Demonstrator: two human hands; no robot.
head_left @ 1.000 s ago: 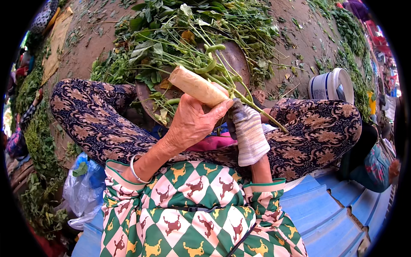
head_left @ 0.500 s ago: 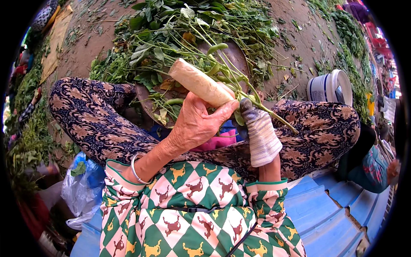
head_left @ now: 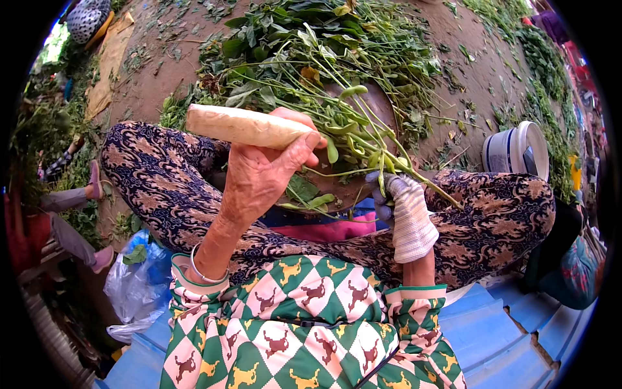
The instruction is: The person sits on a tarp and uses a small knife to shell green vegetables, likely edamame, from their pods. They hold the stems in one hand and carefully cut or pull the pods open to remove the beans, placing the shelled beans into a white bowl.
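My bare left hand (head_left: 262,172) is closed round a pale, thick wooden stick (head_left: 233,124) that looks like a handle and lies nearly level, pointing left. Whatever its right end leads to is hidden by my fingers. A knitted glove with dark fingers covers my right hand (head_left: 411,217), which grips a bundle of green bean stalks (head_left: 442,192). Plump bean pods (head_left: 353,92) hang along the stems, just right of my left fingertips. Loose pods (head_left: 321,200) and leaves lie below on a round brown board (head_left: 382,104) between my knees.
A heap of leafy stalks (head_left: 291,39) covers the far side of the board. To the right a white bucket (head_left: 505,150) lies tipped. Plastic bags (head_left: 139,279) sit at my left, and another person's legs (head_left: 71,227) show at the far left.
My left hand has moved left, away from my gloved hand, and the wooden stick has swung to nearly level. The right hand still holds the stalks. A person's legs have come into view at left.
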